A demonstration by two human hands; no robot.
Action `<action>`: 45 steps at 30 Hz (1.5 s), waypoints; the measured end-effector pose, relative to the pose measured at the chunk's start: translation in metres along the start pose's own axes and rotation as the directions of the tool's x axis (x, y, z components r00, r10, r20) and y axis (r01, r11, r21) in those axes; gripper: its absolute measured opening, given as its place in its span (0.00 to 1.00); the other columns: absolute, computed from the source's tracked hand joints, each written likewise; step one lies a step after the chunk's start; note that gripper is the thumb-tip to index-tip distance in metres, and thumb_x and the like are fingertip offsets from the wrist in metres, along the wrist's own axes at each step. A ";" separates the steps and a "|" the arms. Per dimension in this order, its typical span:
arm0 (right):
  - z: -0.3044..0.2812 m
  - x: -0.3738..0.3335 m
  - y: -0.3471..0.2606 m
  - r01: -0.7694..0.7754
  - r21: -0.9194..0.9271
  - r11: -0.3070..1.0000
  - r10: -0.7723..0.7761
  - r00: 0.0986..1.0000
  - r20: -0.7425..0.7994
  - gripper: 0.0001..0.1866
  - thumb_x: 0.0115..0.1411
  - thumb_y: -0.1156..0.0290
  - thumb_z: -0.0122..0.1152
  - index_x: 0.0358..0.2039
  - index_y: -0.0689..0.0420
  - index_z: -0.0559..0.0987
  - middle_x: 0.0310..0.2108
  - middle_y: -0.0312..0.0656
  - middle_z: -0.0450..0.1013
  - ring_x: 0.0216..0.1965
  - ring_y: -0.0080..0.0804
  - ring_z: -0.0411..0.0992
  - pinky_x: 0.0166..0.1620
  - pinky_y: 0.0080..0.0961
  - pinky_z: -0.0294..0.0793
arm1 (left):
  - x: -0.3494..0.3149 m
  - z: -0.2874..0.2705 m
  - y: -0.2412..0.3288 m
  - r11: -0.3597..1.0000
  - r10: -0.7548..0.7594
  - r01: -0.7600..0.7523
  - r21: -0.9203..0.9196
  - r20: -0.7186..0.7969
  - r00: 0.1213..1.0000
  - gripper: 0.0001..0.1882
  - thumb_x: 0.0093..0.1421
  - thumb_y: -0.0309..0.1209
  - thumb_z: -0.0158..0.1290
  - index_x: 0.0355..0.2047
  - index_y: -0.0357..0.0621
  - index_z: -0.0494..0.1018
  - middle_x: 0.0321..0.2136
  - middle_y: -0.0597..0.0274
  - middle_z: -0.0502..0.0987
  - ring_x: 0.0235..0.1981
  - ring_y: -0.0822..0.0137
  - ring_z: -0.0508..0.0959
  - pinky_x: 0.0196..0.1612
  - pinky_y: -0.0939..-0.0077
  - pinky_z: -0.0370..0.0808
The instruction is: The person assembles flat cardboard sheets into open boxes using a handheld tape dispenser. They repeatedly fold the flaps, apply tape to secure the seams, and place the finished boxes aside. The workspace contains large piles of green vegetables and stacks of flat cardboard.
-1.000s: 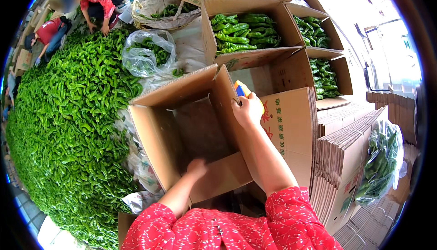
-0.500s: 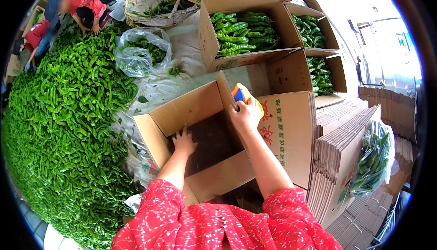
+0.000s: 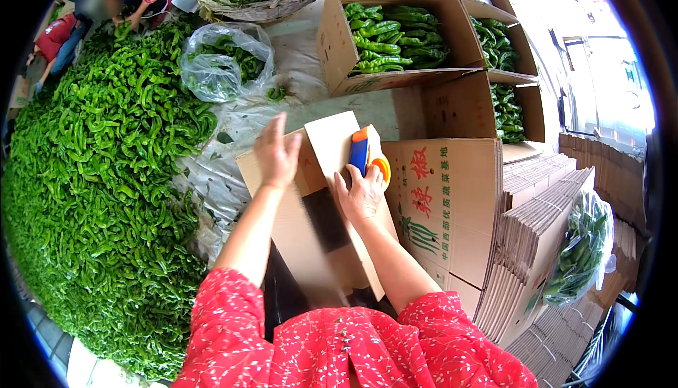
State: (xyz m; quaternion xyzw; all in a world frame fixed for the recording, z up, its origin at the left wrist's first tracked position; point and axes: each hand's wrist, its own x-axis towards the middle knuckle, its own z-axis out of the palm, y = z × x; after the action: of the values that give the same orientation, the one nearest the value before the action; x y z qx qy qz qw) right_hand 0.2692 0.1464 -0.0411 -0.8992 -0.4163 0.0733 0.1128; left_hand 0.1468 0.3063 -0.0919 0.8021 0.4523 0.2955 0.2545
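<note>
Before me stands a brown cardboard carton (image 3: 302, 243), its long panels leaning toward each other with a dark gap between them. My left hand (image 3: 277, 151) is raised at the carton's far left corner, fingers spread, slightly blurred and holding nothing. On the right panel rests my right hand (image 3: 361, 194), fingers closed round the lower part of a blue and orange tape dispenser (image 3: 361, 149) with a yellow-orange roll. Part of its grip is hidden. Touching the carton's right side is a printed carton panel (image 3: 441, 204).
A large heap of green peppers (image 3: 106, 197) fills the left. Beyond are a clear plastic bag (image 3: 226, 63), a basket (image 3: 265, 8) and an open carton of peppers (image 3: 339, 42). Flattened cartons (image 3: 530, 240) are stacked right, beside a bagged bundle (image 3: 583, 247). Two people crouch far left.
My left hand has come up out of the carton. The carton's opening has narrowed to a slit as its panels swung together. My right hand has shifted slightly left with the tape dispenser.
</note>
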 end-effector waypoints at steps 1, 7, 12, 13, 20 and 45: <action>0.012 -0.004 0.006 0.038 -0.030 0.999 -0.038 0.999 -0.030 0.16 0.52 0.56 0.63 0.39 0.49 0.80 0.37 0.48 0.65 0.42 0.47 0.63 0.46 0.40 0.64 | -0.001 0.022 -0.003 0.993 -0.001 -0.002 0.117 0.033 0.999 0.29 0.64 0.51 0.44 0.60 0.49 0.62 0.52 0.51 0.72 0.52 0.51 0.71 0.55 0.58 0.62; 0.043 -0.009 0.018 0.065 -0.072 0.995 -0.066 0.998 -0.007 0.15 0.51 0.70 0.59 0.41 0.44 0.81 0.33 0.46 0.64 0.38 0.46 0.65 0.41 0.40 0.66 | -0.009 0.071 -0.034 0.967 -0.100 0.060 0.248 0.150 0.984 0.30 0.60 0.49 0.49 0.60 0.51 0.62 0.53 0.57 0.72 0.49 0.54 0.73 0.52 0.57 0.64; 0.047 -0.004 0.017 0.058 -0.093 0.994 -0.057 0.998 0.012 0.20 0.49 0.76 0.59 0.43 0.43 0.80 0.31 0.45 0.64 0.36 0.45 0.65 0.39 0.40 0.66 | -0.016 0.082 -0.032 0.903 -0.048 -0.031 0.429 0.172 0.984 0.27 0.58 0.46 0.53 0.55 0.50 0.67 0.55 0.60 0.70 0.51 0.56 0.70 0.52 0.57 0.63; 0.044 -0.003 0.018 0.059 -0.091 0.994 -0.058 0.998 0.014 0.21 0.49 0.77 0.58 0.43 0.42 0.80 0.31 0.45 0.64 0.36 0.45 0.65 0.39 0.40 0.66 | -0.016 0.083 -0.029 0.906 -0.049 -0.030 0.422 0.174 0.983 0.27 0.57 0.46 0.53 0.54 0.50 0.67 0.55 0.60 0.70 0.51 0.57 0.69 0.52 0.57 0.63; -0.047 -0.013 0.012 -0.383 0.799 0.463 0.098 0.918 0.384 0.43 0.55 0.70 0.63 0.67 0.54 0.52 0.42 0.43 0.70 0.46 0.32 0.68 0.51 0.32 0.66 | -0.012 0.059 -0.032 0.961 -0.144 0.080 0.263 0.236 0.961 0.26 0.58 0.42 0.53 0.56 0.50 0.66 0.58 0.61 0.66 0.57 0.56 0.65 0.57 0.56 0.60; -0.040 -0.108 -0.002 -0.143 0.328 0.934 0.022 0.938 0.346 0.41 0.41 0.71 0.71 0.59 0.46 0.68 0.32 0.45 0.66 0.32 0.42 0.71 0.35 0.34 0.74 | 0.131 0.064 -0.127 0.948 -0.030 0.149 -0.282 0.386 0.922 0.07 0.52 0.33 0.61 0.26 0.43 0.78 0.25 0.60 0.74 0.25 0.65 0.73 0.32 0.72 0.70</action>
State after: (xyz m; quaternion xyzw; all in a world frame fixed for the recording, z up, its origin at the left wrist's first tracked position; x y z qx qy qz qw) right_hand 0.2070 0.0594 0.0023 -0.8560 -0.3710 0.3033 0.1940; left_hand 0.1730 0.4706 -0.1905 0.7729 0.3803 0.1905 0.4709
